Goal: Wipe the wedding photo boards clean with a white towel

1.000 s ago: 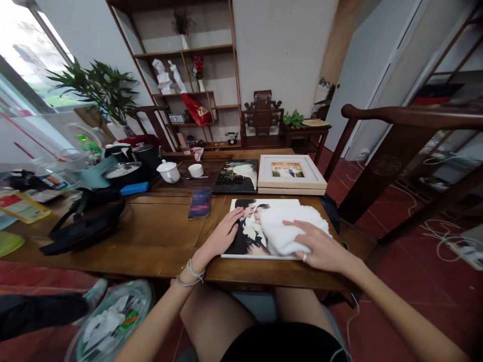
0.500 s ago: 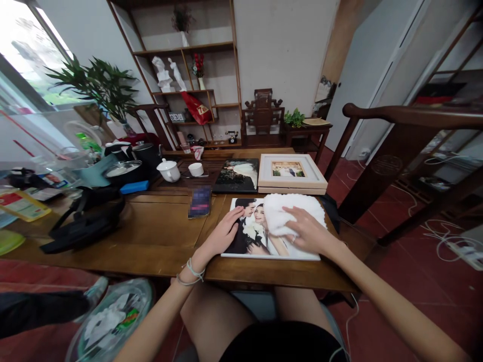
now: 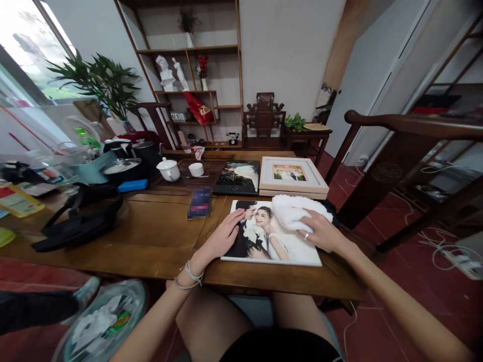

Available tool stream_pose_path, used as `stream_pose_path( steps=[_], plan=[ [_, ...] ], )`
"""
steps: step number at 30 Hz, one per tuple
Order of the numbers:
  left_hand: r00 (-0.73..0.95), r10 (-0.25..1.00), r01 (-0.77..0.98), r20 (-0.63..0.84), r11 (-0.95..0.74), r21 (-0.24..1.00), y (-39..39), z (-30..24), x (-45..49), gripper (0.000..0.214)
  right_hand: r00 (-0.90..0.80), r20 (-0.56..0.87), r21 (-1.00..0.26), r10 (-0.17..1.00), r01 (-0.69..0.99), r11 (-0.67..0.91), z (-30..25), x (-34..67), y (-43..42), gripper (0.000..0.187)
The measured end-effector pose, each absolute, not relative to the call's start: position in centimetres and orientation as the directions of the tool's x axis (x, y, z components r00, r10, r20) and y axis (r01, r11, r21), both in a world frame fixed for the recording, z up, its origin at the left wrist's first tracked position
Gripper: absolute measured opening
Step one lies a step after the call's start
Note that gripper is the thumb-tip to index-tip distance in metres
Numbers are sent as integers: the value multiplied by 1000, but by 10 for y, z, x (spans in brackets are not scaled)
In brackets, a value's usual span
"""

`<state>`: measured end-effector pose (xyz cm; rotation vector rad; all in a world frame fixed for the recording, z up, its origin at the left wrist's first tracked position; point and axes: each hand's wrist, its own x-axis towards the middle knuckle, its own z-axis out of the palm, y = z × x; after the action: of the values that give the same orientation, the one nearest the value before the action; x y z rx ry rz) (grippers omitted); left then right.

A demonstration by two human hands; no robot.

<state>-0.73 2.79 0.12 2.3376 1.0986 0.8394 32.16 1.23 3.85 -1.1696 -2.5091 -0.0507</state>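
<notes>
— Where's the picture [image 3: 279, 247]?
— Flat on the table [image 3: 162, 223], by its near edge; the cloth [image 3: 292, 210] covers its far right corner and spreads past it.
— And the left hand [image 3: 225, 235]?
— It lies flat on the picture's left side, fingers stretched out, gripping nothing; the right hand [image 3: 320, 230] has its fingers bent over the white cloth, holding it bunched.
— What about containers?
— The bin [image 3: 140, 296], on the floor at near left, holds crumpled white paper [image 3: 92, 327] and a green and orange wrapper [image 3: 121, 322]; the white pot [image 3: 169, 173], on the table's far side, has its lid [image 3: 166, 162] on, so its inside is hidden; the cup [image 3: 195, 170] stands right of it, and I can't tell whether it holds anything.
— And beyond the picture?
— The pale frame [image 3: 266, 176], just past it, holds a small photo [image 3: 289, 173] inside a white border; on the shelf [image 3: 215, 49], farther back, a white vase [image 3: 205, 83] holds red flowers [image 3: 203, 64].
</notes>
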Motion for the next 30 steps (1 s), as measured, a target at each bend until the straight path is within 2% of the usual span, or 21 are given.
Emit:
stream_pose_path(
  steps=[7,12,16,19,24,30],
  plan=[
    [509,775,518,374,-623,586,28,0,-8,44,-657,322,-111,681,689,717,48,268,40,23],
    [498,780,528,378,-619,582,30,-2,-9,43,-715,282,-118,640,636,763,46,236,-1,23],
    [504,774,510,382,-624,592,30,-3,-10,44,-748,267,-185,608,580,794,45,253,-45,19],
    [503,775,507,383,-623,595,30,-2,-9,45,-704,267,-221,658,620,753,45,280,-46,20],
    [497,790,532,359,-604,594,29,1,-8,44,-557,291,-152,778,776,612,42,310,-2,21],
    [506,784,534,360,-612,583,30,1,-9,44,-589,334,-110,736,751,651,36,292,-19,19]
  ],
)
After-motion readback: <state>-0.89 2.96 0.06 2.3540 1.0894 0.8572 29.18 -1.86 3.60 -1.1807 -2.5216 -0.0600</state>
